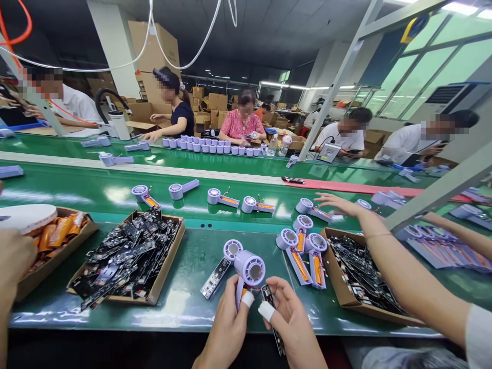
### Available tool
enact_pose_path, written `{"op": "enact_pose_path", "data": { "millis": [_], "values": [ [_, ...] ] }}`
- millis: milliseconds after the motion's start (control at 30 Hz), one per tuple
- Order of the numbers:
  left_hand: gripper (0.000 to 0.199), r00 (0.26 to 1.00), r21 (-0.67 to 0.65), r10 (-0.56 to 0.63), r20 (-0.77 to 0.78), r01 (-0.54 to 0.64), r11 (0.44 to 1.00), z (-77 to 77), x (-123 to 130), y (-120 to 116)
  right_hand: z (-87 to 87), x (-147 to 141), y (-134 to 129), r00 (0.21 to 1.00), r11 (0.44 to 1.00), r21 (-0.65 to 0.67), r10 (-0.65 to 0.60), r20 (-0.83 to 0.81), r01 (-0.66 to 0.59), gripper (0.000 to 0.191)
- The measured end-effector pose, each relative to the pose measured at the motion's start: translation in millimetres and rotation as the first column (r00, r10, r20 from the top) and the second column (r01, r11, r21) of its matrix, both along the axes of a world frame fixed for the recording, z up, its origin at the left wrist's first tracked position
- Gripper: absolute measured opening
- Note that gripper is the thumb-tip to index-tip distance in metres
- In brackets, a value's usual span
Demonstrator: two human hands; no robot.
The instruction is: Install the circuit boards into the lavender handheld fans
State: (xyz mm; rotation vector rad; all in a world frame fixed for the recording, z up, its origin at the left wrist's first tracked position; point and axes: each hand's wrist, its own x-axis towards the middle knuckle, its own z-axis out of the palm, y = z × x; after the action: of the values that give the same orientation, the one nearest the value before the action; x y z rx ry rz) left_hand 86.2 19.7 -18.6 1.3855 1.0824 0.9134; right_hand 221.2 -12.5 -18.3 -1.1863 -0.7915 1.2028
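Head view: what's your left hand [226, 323] doing?

It's closed around the stem of a round lavender plastic fan housing [249, 267], holding it just above the near edge of the green conveyor belt [180, 266].

And your right hand [292, 325]?

Your fingers are pinching a narrow black circuit board [273, 320], though they hide much of it, so you can't be sure how the board sits.

What's around you?

A second lavender housing with a black board [232, 250] lies on the belt just left of your hands. Farther left sits a shallow cardboard tray of black boards [169, 264], and to your right is a matching cardboard tray [333, 271].

How would you hold things well?

I'd keep both hands close and steady, with the white tape wraps [248, 299] on your fingers bearing on the board's edges, not its components.
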Motion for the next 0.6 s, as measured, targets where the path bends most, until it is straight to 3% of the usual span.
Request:
{"op": "enact_pose_path", "data": {
  "millis": [100,200,267,333,467,533,600],
  "values": [
    [0.035,0.999,-0.011,0.046,0.004,-0.046,0.999,0.5,1,-1,-6.8,5,2,0.997,1.000,-0.018,0.020,0.070,-0.019,0.048],
    [0.033,0.997,-0.033,0.081,-0.006,-0.081,0.996,3.2,0,-1,-3.7,15,4,0.937,1.000,0.006,0.020,0.348,-0.024,0.033],
    [0.032,0.995,-0.041,0.101,0.002,-0.101,0.994,4.8,-1,-1,2.6,23,3,0.792,0.995,0.045,0.041,0.609,-0.086,0.022],
    [0.030,0.993,-0.035,0.112,0.021,-0.112,0.993,5.2,-2,0,11.4,31,2,0.596,0.980,0.035,0.090,0.798,-0.195,0.021],
    [0.028,0.992,-0.057,0.114,0.046,-0.111,0.992,4.3,-1,1,35.8,38,-4,0.263,0.891,-0.132,0.266,0.928,-0.433,0.014],
    [0.026,0.994,-0.089,0.095,0.061,-0.089,0.992,5.9,-1,2,49.0,35,-6,0.169,0.838,-0.197,0.322,0.932,-0.509,0.016],
    [0.022,0.993,-0.129,0.055,0.103,-0.041,0.991,9.4,-1,2,58.0,29,-6,0.171,0.809,-0.216,0.360,0.917,-0.547,0.016]
  ]
}}
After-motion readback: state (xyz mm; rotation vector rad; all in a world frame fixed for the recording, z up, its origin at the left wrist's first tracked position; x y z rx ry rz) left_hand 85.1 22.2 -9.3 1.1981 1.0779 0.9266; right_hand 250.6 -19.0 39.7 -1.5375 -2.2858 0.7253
